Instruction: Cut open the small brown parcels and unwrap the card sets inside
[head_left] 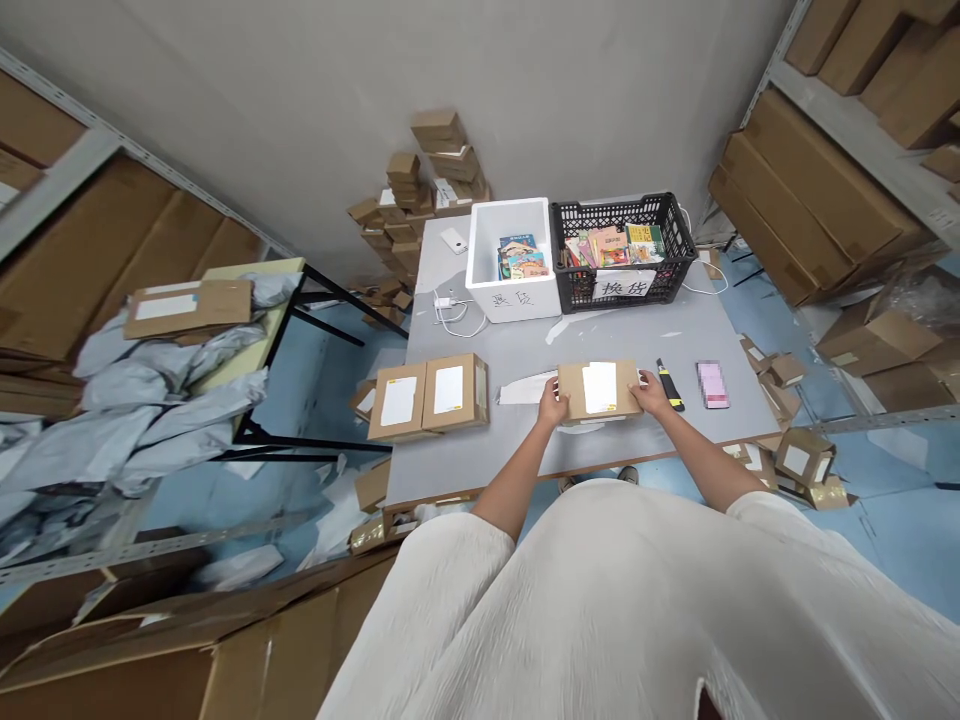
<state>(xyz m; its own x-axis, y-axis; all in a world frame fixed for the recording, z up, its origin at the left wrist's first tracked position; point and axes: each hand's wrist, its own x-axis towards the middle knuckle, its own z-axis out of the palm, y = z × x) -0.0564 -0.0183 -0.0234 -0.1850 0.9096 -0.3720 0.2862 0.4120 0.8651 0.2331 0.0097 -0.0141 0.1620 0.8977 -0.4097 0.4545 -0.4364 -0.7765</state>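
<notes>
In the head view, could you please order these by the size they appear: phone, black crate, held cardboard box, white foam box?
Largest to smallest, as they look:
1. Black crate
2. White foam box
3. Held cardboard box
4. Phone

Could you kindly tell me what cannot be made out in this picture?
- Head view, inside the held box: hidden by its cardboard.
- Head view, any print on its white label: too small.
- Head view, screen of the pink phone: blurred by pixelation.
- Head view, lower parts of books: hidden by the black crate.
- Head view, large carton: cut off at bottom left.
</notes>
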